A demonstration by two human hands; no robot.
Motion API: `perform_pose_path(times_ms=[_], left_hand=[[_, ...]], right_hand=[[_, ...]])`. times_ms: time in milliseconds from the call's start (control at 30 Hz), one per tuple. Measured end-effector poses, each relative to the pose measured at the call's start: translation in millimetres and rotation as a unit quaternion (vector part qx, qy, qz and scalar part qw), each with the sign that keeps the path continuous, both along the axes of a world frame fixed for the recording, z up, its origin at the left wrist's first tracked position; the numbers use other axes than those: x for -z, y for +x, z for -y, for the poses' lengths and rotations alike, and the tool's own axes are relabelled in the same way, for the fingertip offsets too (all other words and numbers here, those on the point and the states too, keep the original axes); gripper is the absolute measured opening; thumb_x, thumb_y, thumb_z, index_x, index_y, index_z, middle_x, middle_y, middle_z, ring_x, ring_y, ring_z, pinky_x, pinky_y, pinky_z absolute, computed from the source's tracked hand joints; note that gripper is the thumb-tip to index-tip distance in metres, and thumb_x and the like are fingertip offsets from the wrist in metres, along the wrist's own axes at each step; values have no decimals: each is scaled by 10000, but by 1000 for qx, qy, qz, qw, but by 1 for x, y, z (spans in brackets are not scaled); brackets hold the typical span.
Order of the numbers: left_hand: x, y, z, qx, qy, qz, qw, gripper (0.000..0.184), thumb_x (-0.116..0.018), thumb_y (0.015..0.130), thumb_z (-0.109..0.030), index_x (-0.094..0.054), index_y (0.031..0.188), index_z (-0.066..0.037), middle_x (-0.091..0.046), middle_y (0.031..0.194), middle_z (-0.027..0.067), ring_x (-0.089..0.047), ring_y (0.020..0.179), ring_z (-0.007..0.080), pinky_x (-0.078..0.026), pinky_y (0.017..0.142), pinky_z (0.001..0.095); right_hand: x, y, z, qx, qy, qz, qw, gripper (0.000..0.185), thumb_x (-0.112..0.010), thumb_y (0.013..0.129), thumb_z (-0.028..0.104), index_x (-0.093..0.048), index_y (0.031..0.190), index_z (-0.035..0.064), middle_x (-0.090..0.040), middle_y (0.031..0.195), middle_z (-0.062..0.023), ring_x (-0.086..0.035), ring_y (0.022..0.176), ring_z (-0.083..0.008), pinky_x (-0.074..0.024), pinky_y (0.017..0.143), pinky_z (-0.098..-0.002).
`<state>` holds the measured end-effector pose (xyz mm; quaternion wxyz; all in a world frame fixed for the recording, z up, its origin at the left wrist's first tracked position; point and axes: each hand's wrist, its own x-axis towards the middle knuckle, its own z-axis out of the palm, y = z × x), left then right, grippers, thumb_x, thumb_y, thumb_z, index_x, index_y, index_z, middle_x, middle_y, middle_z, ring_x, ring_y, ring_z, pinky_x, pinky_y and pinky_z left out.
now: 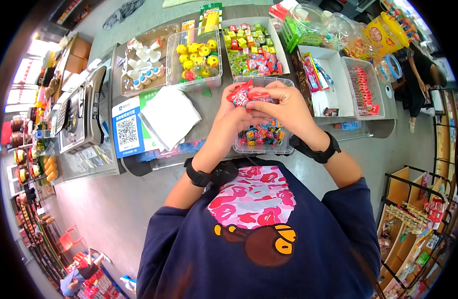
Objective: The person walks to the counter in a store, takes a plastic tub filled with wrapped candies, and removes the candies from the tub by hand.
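Note:
My left hand (230,117) has its fingers closed around a red candy packet (240,94) with white and blue print. My right hand (285,105) pinches another red packet part (260,96) right beside it, thumb on top. Whether these are two packets or one being pulled apart, I cannot tell. Both hands are over a clear plastic tub (242,147), which holds small colourful wrapped candies (263,135). The hands cover the tub's middle.
Around the tub stand a white box of candies (254,42), a tub of yellow duck toys (198,56), a white box (333,74) and a tub of red packets (359,89). Left are a white cloth-like sheet (170,115), a QR-code sign (127,128) and a scale (84,112).

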<state>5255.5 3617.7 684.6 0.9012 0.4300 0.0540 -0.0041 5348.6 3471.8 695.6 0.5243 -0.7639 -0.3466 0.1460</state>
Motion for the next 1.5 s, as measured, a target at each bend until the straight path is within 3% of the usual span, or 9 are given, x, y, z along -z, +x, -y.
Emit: perform_pose_path(times_ms=[233,400,600,833,1000,1133,1200,1400,1500], left_hand=[[-3,11,13,-39,24,-59,997,334,-488,1021,-230,-376,1302,-90,-584,1169,125,-643,1005,225,-568,812,381],[9,8,-7,-33,33,-56,997,311,-530,1003,-189,-419,1268,-71,-608,1065,111,-662,881,212,-549,751,338],[7,6,-19,-73,52,-63,994,311,-570,981,-159,-450,1250,-59,-613,998,85,-662,845,204,-542,750,328],[4,7,-26,-55,35,-87,994,324,-560,986,-177,-486,1250,-5,-632,997,91,-685,863,226,-566,803,334],[-1,8,-27,-33,78,-116,990,316,-568,983,-185,-508,1231,2,-646,1009,128,-683,899,218,-567,825,335],[6,19,-11,34,54,-59,996,351,-603,963,-163,-515,1257,8,-647,1056,103,-661,909,161,-573,803,313],[-5,26,-5,39,224,-52,972,323,-640,939,-146,-561,1212,7,-646,1070,95,-653,896,146,-574,759,308],[-14,65,-33,64,281,-24,957,258,-651,915,-98,-612,1159,-24,-647,1039,67,-638,884,117,-558,702,267],[-8,128,-53,97,509,24,855,301,-662,881,-89,-612,1168,-14,-655,993,78,-658,809,131,-576,659,277]], right_hand=[[3,-7,4,-84,-19,164,983,298,-518,930,67,-593,1211,-1,-554,1110,-144,-595,924,-294,-488,826,-347],[-11,26,26,-140,-22,24,990,304,-565,879,45,-598,1174,-20,-641,1103,-181,-616,1037,-302,-500,848,-372],[32,34,32,-91,-197,425,879,171,-660,788,97,-667,952,49,-663,898,-79,-604,905,-254,-441,840,-376],[32,31,20,-104,-305,399,859,324,-742,715,143,-650,1011,50,-652,881,-64,-592,921,-242,-415,853,-379],[-9,20,20,48,-70,141,986,229,-727,776,174,-646,960,65,-656,830,-64,-627,846,-250,-479,744,-381],[-12,-5,9,4,-12,127,992,192,-696,816,143,-649,984,62,-664,868,-106,-641,829,-301,-500,769,-387],[-1,-6,11,16,18,176,984,195,-671,840,150,-653,1012,60,-673,910,-122,-647,849,-306,-499,787,-394],[-6,-7,38,84,110,82,987,300,-610,880,14,-649,1176,42,-691,1061,-129,-686,926,-246,-531,778,-326],[-4,-11,56,113,98,94,984,266,-572,884,-33,-654,1132,22,-683,1092,-122,-690,937,-213,-533,799,-307]])
